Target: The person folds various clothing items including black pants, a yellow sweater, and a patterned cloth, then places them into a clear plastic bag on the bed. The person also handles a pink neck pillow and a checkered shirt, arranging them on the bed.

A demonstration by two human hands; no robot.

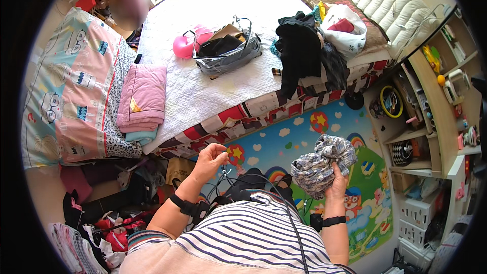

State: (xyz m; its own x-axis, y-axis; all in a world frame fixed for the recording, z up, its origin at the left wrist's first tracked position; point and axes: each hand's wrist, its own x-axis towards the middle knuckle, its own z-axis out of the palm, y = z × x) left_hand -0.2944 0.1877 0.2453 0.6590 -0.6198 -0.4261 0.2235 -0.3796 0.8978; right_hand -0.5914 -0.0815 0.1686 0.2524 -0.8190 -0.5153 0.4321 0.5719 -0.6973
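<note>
My right hand grips a crumpled bundle of blue-and-white patterned cloth in front of my body, over the cartoon floor mat. To its left, my left hand is raised with bent fingers near the bed's edge; nothing shows in it, and its thumb and index finger are close together. Ahead, on the white quilted bedspread, lie a grey plastic bag with dark contents, a pink item, a black garment draping over the edge, and a white plastic bag holding something red.
A folded pink quilt lies at the bed's left end beside a cartoon-print cover. Shelves stand along the right. Clothes are piled at lower left. Black cables hang before my body above the cartoon mat.
</note>
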